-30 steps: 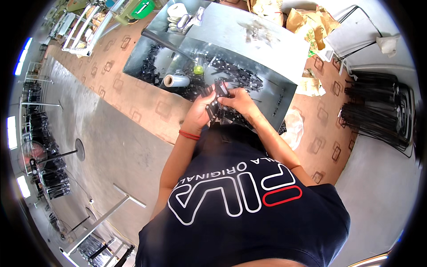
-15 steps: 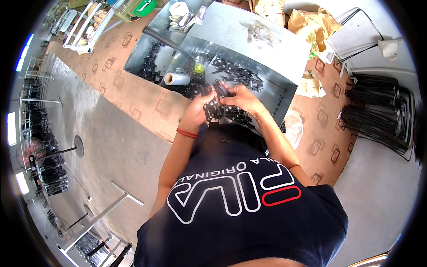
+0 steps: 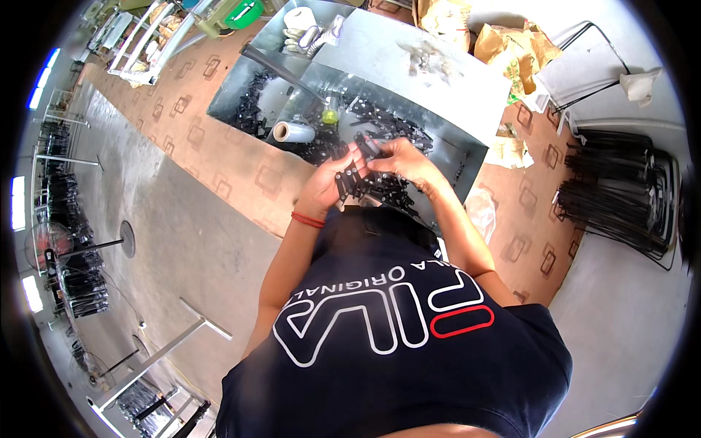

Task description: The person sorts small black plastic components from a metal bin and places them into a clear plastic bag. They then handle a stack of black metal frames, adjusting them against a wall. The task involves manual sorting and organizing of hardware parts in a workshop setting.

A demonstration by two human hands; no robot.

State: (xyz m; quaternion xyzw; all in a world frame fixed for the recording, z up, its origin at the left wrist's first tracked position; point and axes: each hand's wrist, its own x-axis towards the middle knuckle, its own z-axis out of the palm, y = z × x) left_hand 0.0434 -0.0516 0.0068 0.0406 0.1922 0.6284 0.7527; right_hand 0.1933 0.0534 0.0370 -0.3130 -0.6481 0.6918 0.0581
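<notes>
Several small black strips with light round dots (image 3: 349, 179) lie in the palm of my left hand (image 3: 323, 184), whose fingers curl round them. My right hand (image 3: 406, 160) pinches another black strip (image 3: 368, 146) between thumb and fingers, just above the left fingertips. Both hands are over the near edge of a grey metal tray (image 3: 475, 157). More loose black strips (image 3: 391, 120) are heaped in it beyond and beneath my hands. The exact shape of the pinched strip is blurred.
A roll of clear film (image 3: 293, 132) and a small yellow-green container (image 3: 330, 116) sit among the strips. White gloves (image 3: 299, 40) lie at the tray's far left. Brown paper bags (image 3: 515, 55) stand at the far right, and black metal frames (image 3: 621, 190) lean by the right wall.
My right hand has shifted slightly right with the pinched strip, and its fingers have moved a little. The left hand stays nearly in place, holding its strips. The whole view has shifted slightly.
</notes>
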